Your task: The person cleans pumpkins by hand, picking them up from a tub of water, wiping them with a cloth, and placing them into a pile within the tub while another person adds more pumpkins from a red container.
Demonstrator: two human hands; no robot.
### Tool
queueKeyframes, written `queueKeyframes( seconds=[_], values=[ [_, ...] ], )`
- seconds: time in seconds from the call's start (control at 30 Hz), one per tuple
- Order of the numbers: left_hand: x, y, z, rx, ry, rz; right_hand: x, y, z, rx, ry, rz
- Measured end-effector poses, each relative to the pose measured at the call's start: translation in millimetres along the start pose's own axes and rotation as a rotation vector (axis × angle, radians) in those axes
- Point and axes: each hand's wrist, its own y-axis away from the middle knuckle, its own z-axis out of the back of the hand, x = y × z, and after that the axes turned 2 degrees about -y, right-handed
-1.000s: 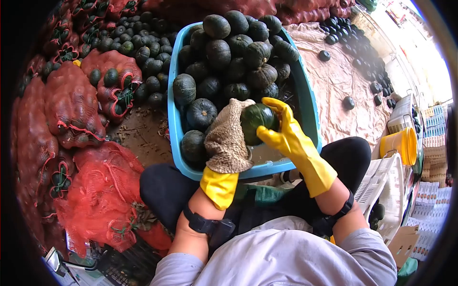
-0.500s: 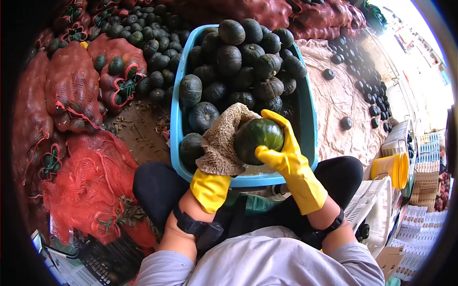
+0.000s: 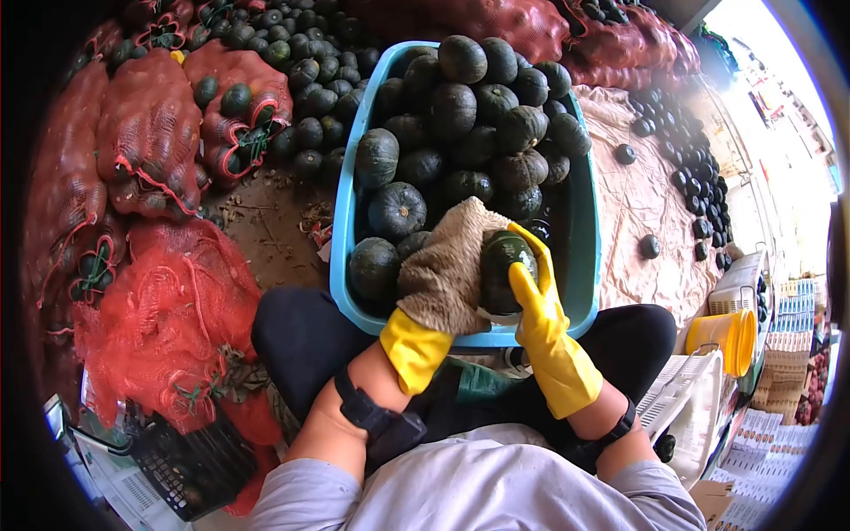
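Note:
A wet dark green squash is held over the near end of a blue tub. My right hand, in a yellow rubber glove, grips it from the right, fingers over the top and thumb in front. A brown towel covers my left hand beyond its yellow cuff; the cloth presses on the squash's left side, and the fingers beneath are hidden. Many dark green squashes are heaped in the tub.
Red mesh sacks and loose netting lie at the left. More squashes rest on a pale sheet at the right. A yellow bucket and white crates stand at the lower right.
The squash has turned in my right hand and shows a narrower side. The towel has moved across its left side. The whole view has shifted slightly, so the tub appears further right.

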Motion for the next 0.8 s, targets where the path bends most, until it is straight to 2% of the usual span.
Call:
queueKeyframes(
  seconds=[0.07, 0.13, 0.2, 0.27, 0.33, 0.4, 0.43, 0.47, 0.53, 0.57, 0.6, 0.63, 0.7, 0.73, 0.77, 0.8],
  values=[
    [2, -2, 5, 0.048, -0.051, -0.014, 2, -5, 8, 0.074, -0.234, -0.073],
    [7, -2, -1, 0.044, -0.033, -0.035, 10, -17, 12, -0.046, -0.801, -0.412],
    [10, 3, -19, -0.048, 0.038, -0.085, 9, -27, 29, 0.247, -1.213, -0.473],
    [3, 11, -27, -0.142, 0.034, -0.132, 14, -34, 22, -0.150, -0.936, -0.489],
    [2, 13, -29, -0.008, -0.046, -0.158, 10, -36, 16, -0.259, -0.972, -0.436],
    [3, 14, -31, 0.034, -0.114, -0.196, -23, -41, 26, -0.041, -0.965, -0.246],
    [4, 13, -31, 0.032, -0.133, -0.207, -34, -42, 20, -0.133, -0.685, -0.061],
    [2, 10, -24, 0.035, -0.110, -0.172, -27, -37, 23, -0.020, -0.465, 0.066],
    [-7, 2, -11, 0.053, -0.057, -0.115, -29, -30, 18, 0.028, -0.430, 0.085],
    [-12, -4, -7, 0.065, -0.030, -0.095, -30, -25, 15, 0.003, -0.374, 0.062],
    [-17, -12, -9, 0.075, -0.002, -0.077, -32, -24, 10, -0.026, -0.292, 0.126],
    [-11, -18, -16, 0.124, 0.276, 0.125, -32, -21, 10, 0.000, -0.347, 0.062],
    [-5, -32, -29, 0.030, 0.876, 0.568, -21, -19, 13, 0.004, -0.355, -0.068],
    [-6, -27, -19, 0.147, 0.379, 0.211, -21, -17, 16, 0.037, -0.511, -0.140],
    [-12, -24, -6, 0.084, -0.125, -0.130, -22, -15, 22, 0.041, -0.672, -0.173],
    [-3, -18, -16, 0.056, 0.091, 0.012, -24, -16, 29, 0.061, -0.837, -0.200]
  ],
)
